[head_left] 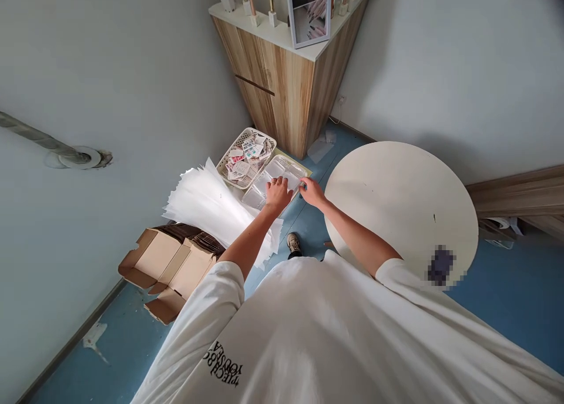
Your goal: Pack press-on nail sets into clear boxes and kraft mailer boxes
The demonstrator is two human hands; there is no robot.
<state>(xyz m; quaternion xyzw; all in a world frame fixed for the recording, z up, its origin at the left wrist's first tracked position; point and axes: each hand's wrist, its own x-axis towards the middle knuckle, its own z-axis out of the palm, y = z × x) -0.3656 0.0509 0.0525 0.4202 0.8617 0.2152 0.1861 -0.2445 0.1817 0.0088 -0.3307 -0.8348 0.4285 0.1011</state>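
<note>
A shallow white basket (251, 199) sits low on the floor ahead of me, with clear plastic packets (282, 168) inside it. My left hand (278, 194) lies over these packets, palm down, its fingers a little apart. At the basket's right edge is my right hand (312, 192), fingers curled inward; whatever they pinch is too small to make out. Just behind, a second white basket (221, 164) holds a heap of small printed cards and packets (249, 154). A fanned stack of thin white sheets (211, 198) spreads beside both baskets on the left.
Flat-folded brown cardboard boxes (176, 266) lie at the lower left. A round cream table (396, 204) stands on the right, a blurred dark object (440, 265) on it. A wood-grain cabinet (282, 81) with bottles and a picture frame fills the corner. Loose clear plastic (321, 148) lies on the blue floor.
</note>
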